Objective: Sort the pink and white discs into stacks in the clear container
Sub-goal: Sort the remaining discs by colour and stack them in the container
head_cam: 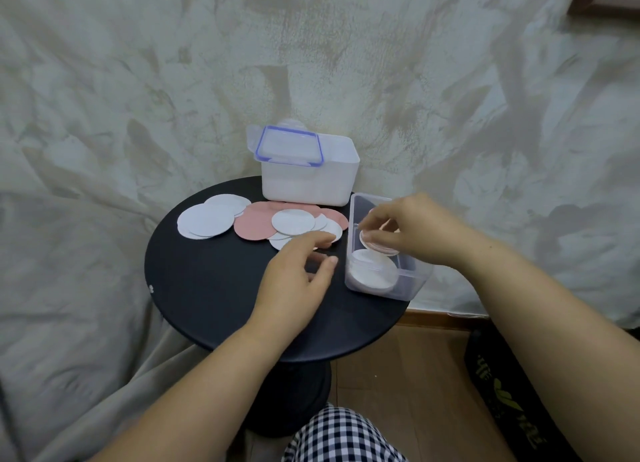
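Right hand pinching pink disc over clear container; left hand loosely curled, empty.

The right hand covers the far wall of the clear container and part of the pink stack under its fingers, so how many discs that stack holds cannot be counted. Whether those fingers pinch the top disc or only touch it cannot be told. The left hand hides the near edge of the loose discs and a patch of table. The loose discs overlap, so lower ones show only as slivers. The lid hides much of the white box mouth; its contents are unseen. Both forearms run off the bottom edge. The black object at lower right carries blurred, unreadable lettering.
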`<action>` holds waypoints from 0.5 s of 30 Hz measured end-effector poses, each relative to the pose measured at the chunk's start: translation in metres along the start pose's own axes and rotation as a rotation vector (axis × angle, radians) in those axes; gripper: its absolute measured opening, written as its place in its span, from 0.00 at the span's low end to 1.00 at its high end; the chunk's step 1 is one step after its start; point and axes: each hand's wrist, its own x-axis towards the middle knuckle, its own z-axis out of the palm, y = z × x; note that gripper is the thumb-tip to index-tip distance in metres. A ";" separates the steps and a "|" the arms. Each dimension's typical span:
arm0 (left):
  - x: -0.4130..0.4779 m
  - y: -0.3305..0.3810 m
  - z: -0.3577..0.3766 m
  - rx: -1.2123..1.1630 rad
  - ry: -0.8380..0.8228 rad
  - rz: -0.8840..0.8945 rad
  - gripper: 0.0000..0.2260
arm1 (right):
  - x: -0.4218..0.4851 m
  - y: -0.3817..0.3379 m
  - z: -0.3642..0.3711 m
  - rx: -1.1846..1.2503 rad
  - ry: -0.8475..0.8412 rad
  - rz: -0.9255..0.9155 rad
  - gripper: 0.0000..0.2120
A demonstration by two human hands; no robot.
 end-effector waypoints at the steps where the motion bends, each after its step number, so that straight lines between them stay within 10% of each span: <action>1: 0.003 -0.002 -0.008 0.039 0.029 0.007 0.12 | 0.001 -0.006 -0.001 0.040 0.034 -0.012 0.08; 6: 0.027 -0.025 -0.057 0.422 0.122 -0.054 0.13 | 0.015 -0.049 0.009 0.160 0.128 -0.109 0.08; 15: 0.029 -0.069 -0.095 0.811 -0.189 -0.284 0.24 | 0.058 -0.093 0.093 0.053 -0.012 0.056 0.28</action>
